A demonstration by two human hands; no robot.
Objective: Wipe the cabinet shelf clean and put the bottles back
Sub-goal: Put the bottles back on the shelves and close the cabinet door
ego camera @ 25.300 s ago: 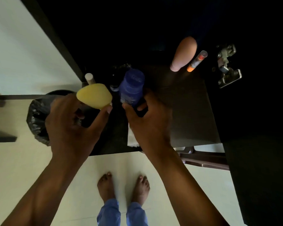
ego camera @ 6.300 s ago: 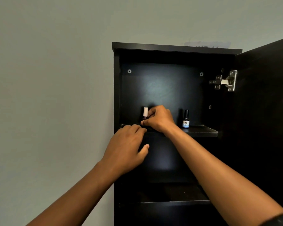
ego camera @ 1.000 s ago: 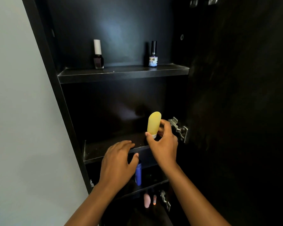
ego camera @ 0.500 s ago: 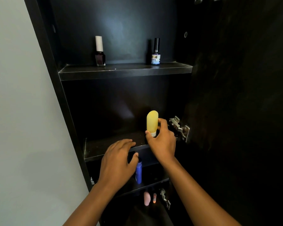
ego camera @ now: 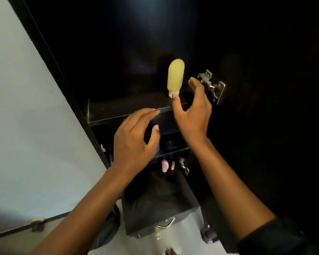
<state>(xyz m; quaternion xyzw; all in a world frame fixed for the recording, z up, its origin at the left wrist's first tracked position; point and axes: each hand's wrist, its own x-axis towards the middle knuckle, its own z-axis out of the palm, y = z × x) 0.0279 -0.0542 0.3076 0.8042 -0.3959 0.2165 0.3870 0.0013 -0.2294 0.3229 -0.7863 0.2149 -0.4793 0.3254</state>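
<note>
A yellow squeeze bottle [ego camera: 175,76] stands cap-down on the dark middle shelf [ego camera: 125,107] of the black cabinet. My right hand [ego camera: 192,111] is just in front of it, fingers spread, thumb tip near the white cap, holding nothing. My left hand [ego camera: 134,138] hovers with relaxed fingers by the shelf's front edge. A blue bottle [ego camera: 158,142] on the shelf below is mostly hidden behind my left thumb. A pink bottle [ego camera: 164,165] and a small orange-tipped tube [ego camera: 172,165] lie lower down.
The open cabinet door with its metal hinge [ego camera: 212,86] is at the right. A pale wall [ego camera: 31,116] is at the left. A dark low surface [ego camera: 158,201] juts out under the shelves, with a black bin bag [ego camera: 105,230] on the floor beside it.
My right hand has let go of the yellow bottle, which now stands on the middle shelf. The view has tilted down, so the top shelf with its two small bottles is out of sight.
</note>
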